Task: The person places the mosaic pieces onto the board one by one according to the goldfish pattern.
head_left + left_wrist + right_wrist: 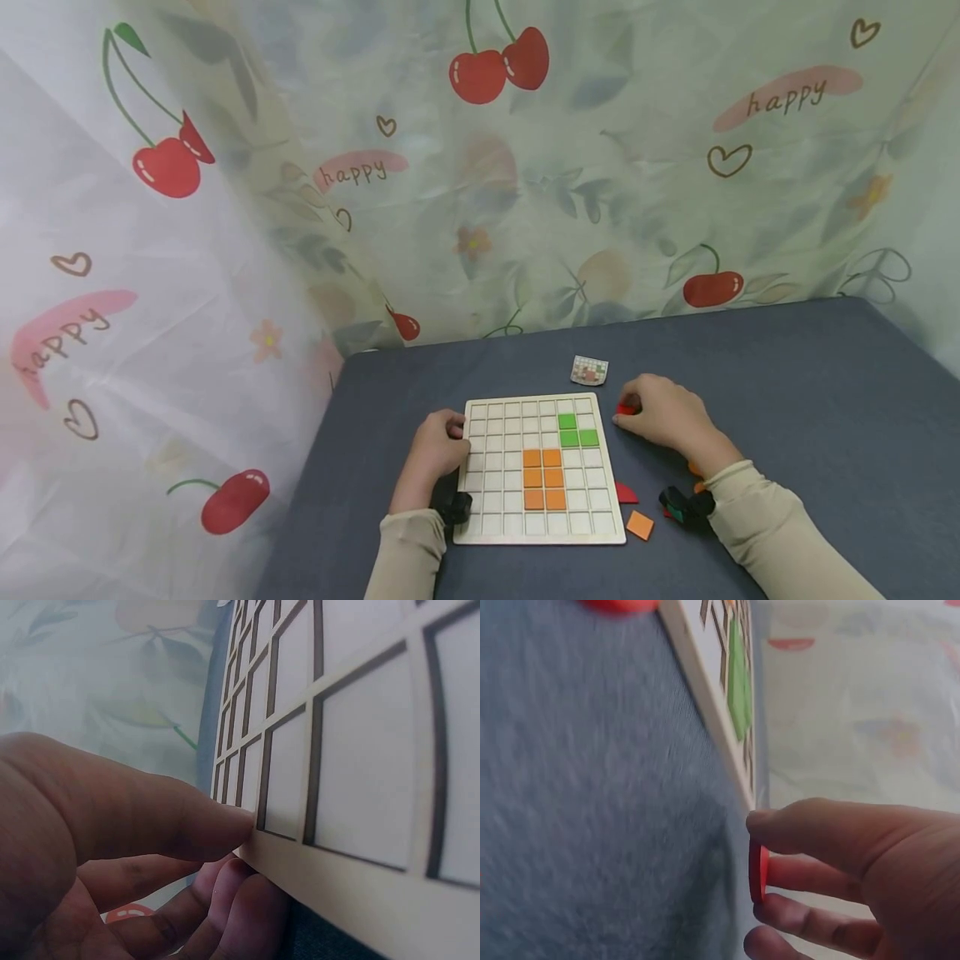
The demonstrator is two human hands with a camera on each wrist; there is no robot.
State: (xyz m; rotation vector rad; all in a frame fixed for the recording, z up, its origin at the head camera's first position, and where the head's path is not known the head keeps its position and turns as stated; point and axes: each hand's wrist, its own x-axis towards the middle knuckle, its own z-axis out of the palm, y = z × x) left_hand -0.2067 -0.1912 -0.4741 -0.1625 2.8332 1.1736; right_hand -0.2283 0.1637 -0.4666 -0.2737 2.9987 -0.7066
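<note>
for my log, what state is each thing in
Left hand: holding the board at its left edge
Right hand: pinching a red piece
Board: partly filled
Three green squares: set in cells
Six orange squares: set in cells
Loose orange square: off the board
Second red piece: beside the board
Card: printed side up
Other pieces: partly hidden

The one word to read is "happy", three times over – each in thin, dark, handwritten lower-case letters on a pink brushstroke – on the pale hanging sheet [645, 179] printed with red cherries and grey-green leaves. The first "happy" [63, 340] stands well to the left of the left hand [437, 448], climbing in a slant. The second "happy" [365, 172], smaller, stands beyond and above that hand, slightly left. The third "happy" [787, 98] stands beyond, above and right of the right hand [667, 410]. Left of that hand's far side, the small pale gridded card [588, 372] has print too small to read.
</note>
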